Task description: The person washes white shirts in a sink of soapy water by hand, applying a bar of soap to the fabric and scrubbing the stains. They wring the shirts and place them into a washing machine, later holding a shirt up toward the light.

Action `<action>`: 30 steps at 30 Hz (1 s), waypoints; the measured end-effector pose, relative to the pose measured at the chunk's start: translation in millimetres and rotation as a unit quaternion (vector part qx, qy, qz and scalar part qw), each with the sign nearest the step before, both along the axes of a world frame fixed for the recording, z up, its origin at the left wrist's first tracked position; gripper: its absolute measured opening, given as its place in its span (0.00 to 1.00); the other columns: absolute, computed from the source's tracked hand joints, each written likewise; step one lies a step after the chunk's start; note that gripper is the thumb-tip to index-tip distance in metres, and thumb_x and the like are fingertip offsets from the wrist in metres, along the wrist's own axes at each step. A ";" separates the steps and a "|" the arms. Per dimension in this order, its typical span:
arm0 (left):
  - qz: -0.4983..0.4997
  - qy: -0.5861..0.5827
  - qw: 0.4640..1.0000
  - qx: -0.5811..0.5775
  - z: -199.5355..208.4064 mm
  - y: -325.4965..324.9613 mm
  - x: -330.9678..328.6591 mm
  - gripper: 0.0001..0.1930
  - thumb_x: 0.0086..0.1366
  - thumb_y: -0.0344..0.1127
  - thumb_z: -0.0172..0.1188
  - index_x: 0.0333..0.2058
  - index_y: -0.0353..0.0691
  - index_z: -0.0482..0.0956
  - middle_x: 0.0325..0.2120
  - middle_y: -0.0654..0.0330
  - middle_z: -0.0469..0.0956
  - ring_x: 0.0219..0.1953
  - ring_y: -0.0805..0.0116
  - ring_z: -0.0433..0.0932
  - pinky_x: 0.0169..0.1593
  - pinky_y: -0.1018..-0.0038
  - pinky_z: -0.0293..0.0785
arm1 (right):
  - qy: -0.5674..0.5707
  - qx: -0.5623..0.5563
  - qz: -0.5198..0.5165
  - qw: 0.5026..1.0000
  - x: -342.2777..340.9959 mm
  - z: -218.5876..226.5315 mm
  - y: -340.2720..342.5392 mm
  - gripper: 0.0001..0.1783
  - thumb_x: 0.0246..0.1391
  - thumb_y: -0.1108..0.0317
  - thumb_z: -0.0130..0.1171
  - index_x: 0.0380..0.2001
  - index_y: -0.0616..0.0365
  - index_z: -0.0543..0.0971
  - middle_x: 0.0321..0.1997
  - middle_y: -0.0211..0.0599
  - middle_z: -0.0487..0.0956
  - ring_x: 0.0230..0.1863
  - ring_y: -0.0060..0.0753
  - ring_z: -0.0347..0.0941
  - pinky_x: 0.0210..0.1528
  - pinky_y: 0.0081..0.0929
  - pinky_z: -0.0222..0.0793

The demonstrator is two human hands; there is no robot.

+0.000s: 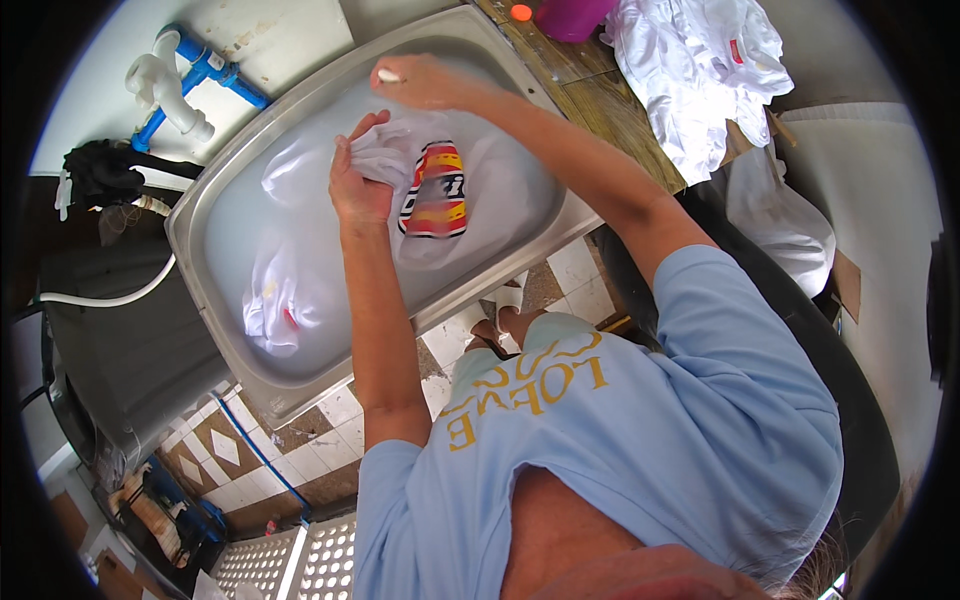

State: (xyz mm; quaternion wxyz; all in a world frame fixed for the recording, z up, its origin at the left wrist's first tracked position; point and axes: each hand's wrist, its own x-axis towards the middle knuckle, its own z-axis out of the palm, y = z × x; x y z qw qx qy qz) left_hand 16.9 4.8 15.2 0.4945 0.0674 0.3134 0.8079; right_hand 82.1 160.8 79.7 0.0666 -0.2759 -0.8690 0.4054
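A wide metal sink (186, 235) full of cloudy water lies in front of me. Wet white fabric, part of a white garment (385, 150) with a red, yellow and black print, is held up in my left hand (360, 185), thumb and fingers around it. The rest of that garment floats in the water. Just above it, near the sink's far side, my right hand (425, 83) is closed on a small white piece (389, 76); its kind is mostly hidden by the fingers. Another white garment (272, 305) soaks at the sink's near left.
White clothes (695, 75) are heaped on a wooden surface (600, 100) to the right, near a purple container (570, 15) and an orange cap (521, 13). Blue and white pipes (185, 85) stand at the far left. A dark grey machine (130, 340) adjoins the sink.
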 end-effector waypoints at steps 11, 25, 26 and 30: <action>0.032 -0.011 0.997 -0.071 -15.0 12.0 0.8 0.15 0.68 0.30 0.44 0.48 0.26 0.68 0.48 0.42 0.73 0.47 0.49 0.75 0.50 0.57 0.75 | 0.104 0.366 0.040 0.924 120.2 -35.6 107.6 0.14 0.53 0.64 0.56 0.43 0.50 0.73 0.44 0.39 0.72 0.49 0.45 0.68 0.52 0.36 0.64; -0.023 0.194 0.980 -0.038 55.3 0.1 -8.8 0.17 0.69 0.39 0.47 0.47 0.30 0.72 0.43 0.45 0.77 0.43 0.58 0.79 0.47 0.67 0.77 | 0.181 -0.299 0.103 0.931 46.8 -69.2 22.1 0.19 0.57 0.54 0.56 0.37 0.62 0.80 0.36 0.38 0.79 0.42 0.29 0.72 0.49 0.25 0.65; -0.016 0.217 0.974 -0.066 57.4 -6.0 -14.8 0.17 0.69 0.39 0.48 0.46 0.30 0.73 0.42 0.45 0.78 0.42 0.58 0.79 0.46 0.67 0.77 | 0.153 -0.315 0.104 0.931 51.7 -63.3 24.4 0.18 0.58 0.56 0.55 0.35 0.61 0.80 0.35 0.35 0.79 0.42 0.26 0.73 0.49 0.24 0.66; 0.038 0.308 0.934 -0.175 48.4 -14.2 -37.8 0.16 0.69 0.42 0.48 0.38 0.31 0.76 0.32 0.51 0.80 0.34 0.62 0.80 0.42 0.69 0.78 | 0.255 -0.519 0.048 0.815 57.2 -60.1 20.5 0.12 0.56 0.60 0.57 0.31 0.58 0.81 0.31 0.30 0.80 0.36 0.20 0.74 0.40 0.22 0.70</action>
